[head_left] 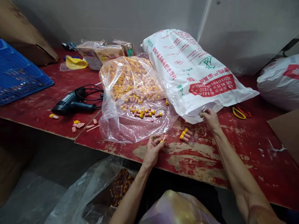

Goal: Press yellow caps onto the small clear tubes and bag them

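My left hand is at the table's front edge, its fingers closed on a small pink-speckled tube with a yellow cap. Just in front of it lies the clear plastic bag, full of the same yellow-capped tubes, some spilling toward its mouth. My right hand is at the open end of the white printed sack. Its thumb and fingers pinch what looks like a small piece of clear plastic. Between my hands, several capped tubes lie side by side with clear film around them.
A black heat gun with its cord lies left, near loose tubes. Scissors lie right of the sack. A blue crate, wrapped boxes and a white bundle stand around. Below the edge is another bag of tubes.
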Demonstrator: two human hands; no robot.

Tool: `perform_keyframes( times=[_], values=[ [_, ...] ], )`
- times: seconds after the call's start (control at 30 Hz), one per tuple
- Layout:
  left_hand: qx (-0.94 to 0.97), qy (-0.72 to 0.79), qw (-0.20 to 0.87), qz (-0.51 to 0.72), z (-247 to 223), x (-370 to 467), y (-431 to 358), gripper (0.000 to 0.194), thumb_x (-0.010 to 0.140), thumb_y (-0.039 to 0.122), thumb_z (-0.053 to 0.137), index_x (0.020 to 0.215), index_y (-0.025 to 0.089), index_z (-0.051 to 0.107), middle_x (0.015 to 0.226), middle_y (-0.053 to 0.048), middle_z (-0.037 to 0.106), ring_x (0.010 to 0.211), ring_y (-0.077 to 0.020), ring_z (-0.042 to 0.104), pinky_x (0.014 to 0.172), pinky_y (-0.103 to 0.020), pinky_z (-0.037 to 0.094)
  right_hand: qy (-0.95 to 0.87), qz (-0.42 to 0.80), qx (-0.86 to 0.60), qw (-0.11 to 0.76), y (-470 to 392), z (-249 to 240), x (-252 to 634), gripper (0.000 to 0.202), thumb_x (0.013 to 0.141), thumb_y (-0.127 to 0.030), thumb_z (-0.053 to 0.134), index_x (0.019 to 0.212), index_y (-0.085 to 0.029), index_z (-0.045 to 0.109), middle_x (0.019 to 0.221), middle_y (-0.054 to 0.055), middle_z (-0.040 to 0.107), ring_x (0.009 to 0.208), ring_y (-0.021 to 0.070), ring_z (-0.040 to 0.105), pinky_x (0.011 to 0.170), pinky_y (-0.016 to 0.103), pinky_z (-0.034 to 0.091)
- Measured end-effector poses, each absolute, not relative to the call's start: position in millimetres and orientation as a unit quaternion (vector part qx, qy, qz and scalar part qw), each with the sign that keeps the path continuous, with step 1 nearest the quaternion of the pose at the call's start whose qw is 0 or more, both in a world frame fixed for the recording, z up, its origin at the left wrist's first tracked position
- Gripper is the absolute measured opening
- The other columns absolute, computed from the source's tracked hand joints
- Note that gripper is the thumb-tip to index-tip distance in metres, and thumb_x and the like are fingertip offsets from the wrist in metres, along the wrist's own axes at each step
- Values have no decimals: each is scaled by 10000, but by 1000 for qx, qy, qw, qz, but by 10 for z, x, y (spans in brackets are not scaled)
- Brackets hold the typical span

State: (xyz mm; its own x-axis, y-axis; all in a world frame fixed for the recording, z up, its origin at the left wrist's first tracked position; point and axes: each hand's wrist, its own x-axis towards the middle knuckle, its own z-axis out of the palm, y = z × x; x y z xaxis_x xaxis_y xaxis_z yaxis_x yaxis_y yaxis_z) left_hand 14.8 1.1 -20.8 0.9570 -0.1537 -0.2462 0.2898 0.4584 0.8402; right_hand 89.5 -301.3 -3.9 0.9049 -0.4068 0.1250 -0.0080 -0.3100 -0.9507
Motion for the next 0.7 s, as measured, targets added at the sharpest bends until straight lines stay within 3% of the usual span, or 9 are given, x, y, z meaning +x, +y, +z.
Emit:
perform_keyframes(
  times=[0.07,0.17,0.43,0.6,0.7],
  values=[
    [518,42,840,-156,-198,99,-44,352,623,276,806,890,167,606,846,-2,651,676,-102,612,575,-194,496,96,-116,-693,705,-2765,-87,465,291,644,-311,681,859,-200,520,793,15,625,665,173,583,549,259,459],
    [539,1,821,-189,-206,16,-173,266,671,275,775,881,157,663,898,-17,649,764,-115,620,668,-209,516,53,-49,-625,777,-2334,-105,-37,431,670,-266,726,1029,-245,488,839,-2,649,782,197,632,707,323,517],
    [563,20,810,-162,-171,-150,-352,299,635,255,790,876,162,639,883,-32,691,822,-160,649,754,-260,524,35,-19,-709,704,-2082,-12,-294,267,696,-350,735,827,-208,551,945,33,641,859,199,614,780,318,480],
    [548,38,819,-166,-119,-191,-370,383,636,229,788,974,173,617,1003,-86,706,980,-224,658,850,-313,523,1,54,-738,673,-2073,-60,-331,270,748,-400,694,855,-203,545,754,-12,558,645,142,525,581,237,421],
    [557,44,816,-147,-130,-245,-399,448,687,199,744,1116,193,616,1149,-97,666,1144,-233,588,976,-336,474,-19,50,-742,668,-1991,-117,-385,258,807,-424,632,894,-204,528,734,-22,513,613,125,485,545,221,395]
  ],
)
